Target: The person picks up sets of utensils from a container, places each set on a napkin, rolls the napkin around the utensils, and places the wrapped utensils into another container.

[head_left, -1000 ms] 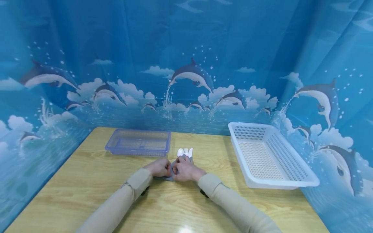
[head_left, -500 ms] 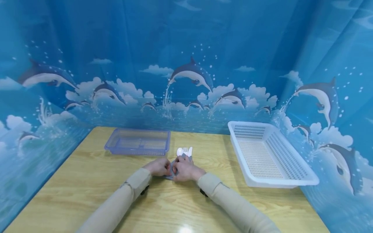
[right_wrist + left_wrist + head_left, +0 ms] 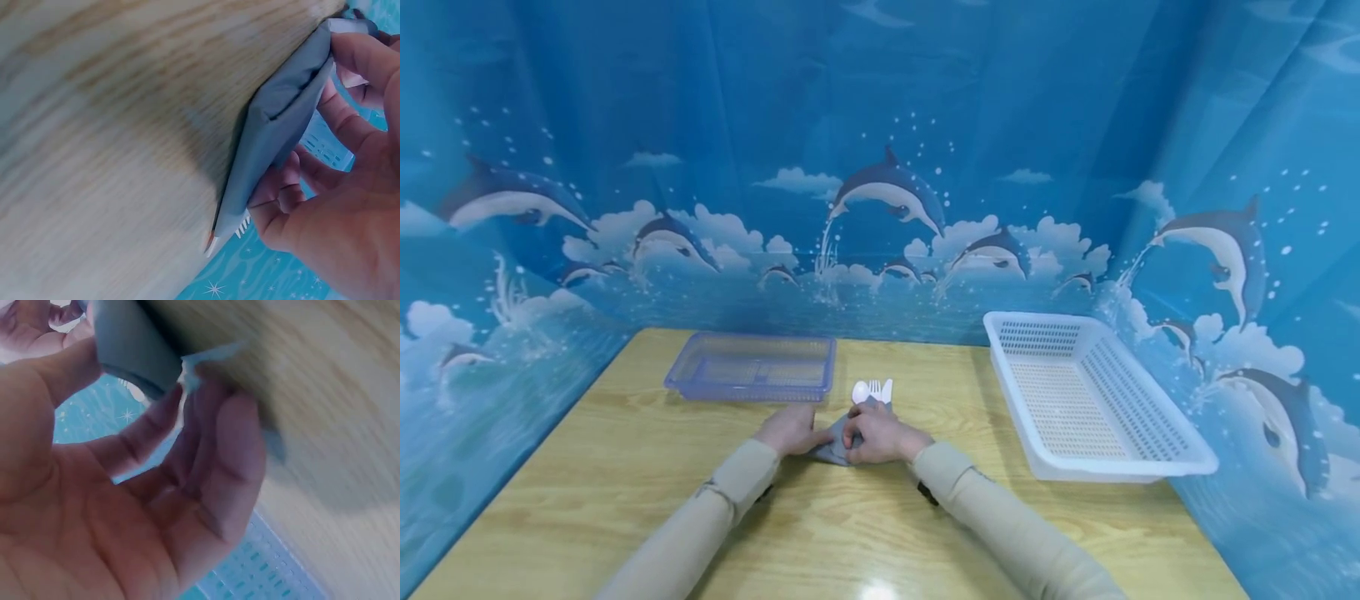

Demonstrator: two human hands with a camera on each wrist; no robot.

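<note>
A grey cloth napkin lies folded around white cutlery in the middle of the table. The heads of a spoon, a fork and a knife stick out of its far end. My left hand is at the napkin's near left end; its curled fingers and thumb are at a loose corner, seen close in the left wrist view. With my right hand I grip the right side of the bundle, fingers along its edge in the right wrist view. The cutlery handles are hidden in the cloth.
Behind my left hand stands a purple see-through plastic basket. A larger white perforated basket is on the right side of the wooden table. A blue dolphin-print curtain encloses the back and sides.
My left hand has shifted left and its grip has loosened, with a digit now stretched toward the cloth, so more of the napkin shows. My right hand stays about where it was.
</note>
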